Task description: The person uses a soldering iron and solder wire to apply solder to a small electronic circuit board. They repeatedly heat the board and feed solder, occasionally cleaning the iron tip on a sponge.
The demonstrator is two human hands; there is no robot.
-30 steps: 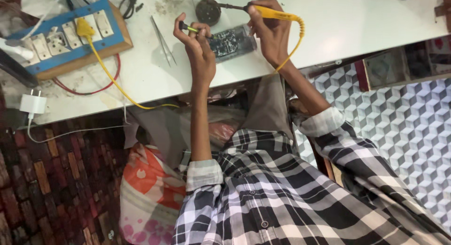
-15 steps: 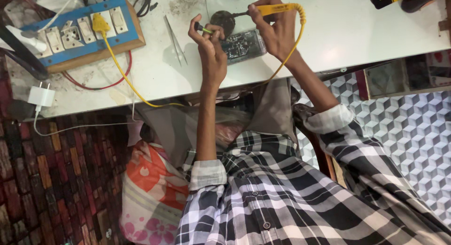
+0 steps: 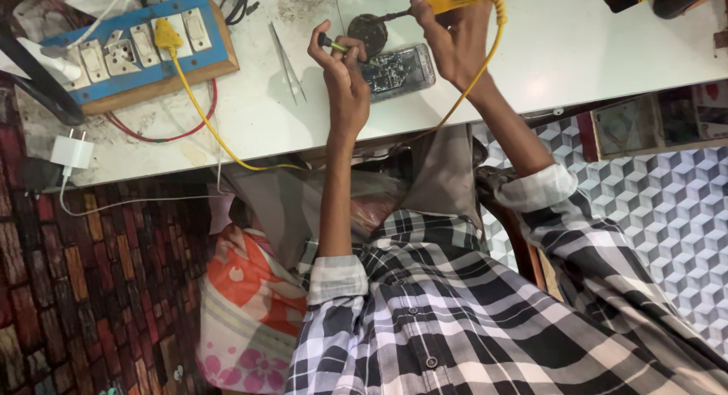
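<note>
Opened phone (image 3: 397,69), back off, board exposed, lies flat on the white worktop (image 3: 591,46) near its near edge, roughly centre of view. Just beyond it, touching or nearly so, sits a small round dark tin (image 3: 368,32).

Right hand (image 3: 453,40) is closed around a yellow-handled soldering iron (image 3: 447,2); the metal tip points left and meets the tin. Yellow cord (image 3: 485,57) loops off the handle's right end, runs down past the wrist and under the worktop edge.

Left hand (image 3: 345,80) is pinched shut on a thin tool with a green-yellow shaft and dark cap (image 3: 334,44), held over the phone's left end. Can't tell if its tip touches the board.

Left of the hands: metal tweezers (image 3: 287,63) lying loose on the worktop. Further left, a blue switch-and-socket board on a wooden base (image 3: 144,50), a yellow plug (image 3: 167,37) in it, its yellow cable (image 3: 208,126) trailing to the near edge. Red wire (image 3: 163,133) curls beside the base. White charger (image 3: 70,152) at the far-left near edge, white lead hanging off.

Checked shirt sleeves rolled up on both arms.
</note>
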